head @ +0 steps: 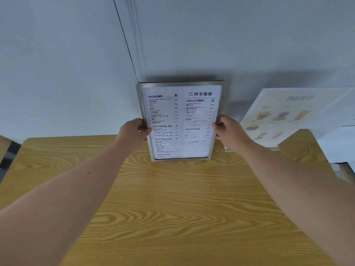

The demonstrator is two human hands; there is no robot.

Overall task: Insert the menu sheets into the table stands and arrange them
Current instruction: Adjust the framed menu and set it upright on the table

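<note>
The fingers [143, 129] of the left hand [132, 132] curl round the left edge of a metal-framed table stand [179, 84], and the fingers [216, 129] of the right hand [229, 131] clasp its right edge, so both hands hold the stand between them. The stand is upright at the far side of the wooden bench [172, 198], close before the pale wall [67, 64], its lower edge on or just above the bench top; which, I cannot tell. Inside the frame sits a black-and-white menu sheet [180, 121] listing coffee, fruit drinks and teas. To the right, just beside the right hand, a second clear stand [288, 116] with a coloured drinks menu leans back towards the wall. Nothing lies between the hands and the stand.
</note>
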